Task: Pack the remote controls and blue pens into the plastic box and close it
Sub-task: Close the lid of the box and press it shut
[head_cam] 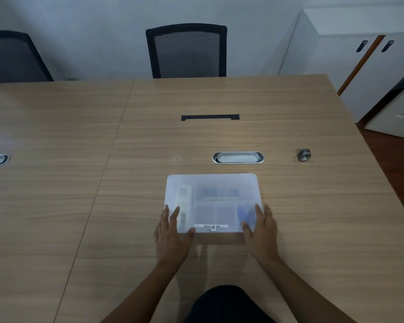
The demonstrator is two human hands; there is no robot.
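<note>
A translucent plastic box [212, 201] lies flat on the wooden table with its lid on. Through the lid a white remote control [183, 201] shows along the left side, and blue shapes, probably pens [244, 214], show at the right. My left hand [170, 236] rests on the box's near left corner, fingers on the lid and thumb at the front edge. Gripping the near right corner the same way is my right hand [261, 231].
A silver cable grommet [238, 157] sits just beyond the box, a black slot [210, 117] farther back. A small grey metal object [303, 155] lies to the right. A mesh chair [187, 51] stands at the far edge; white cabinets [359, 54] at right.
</note>
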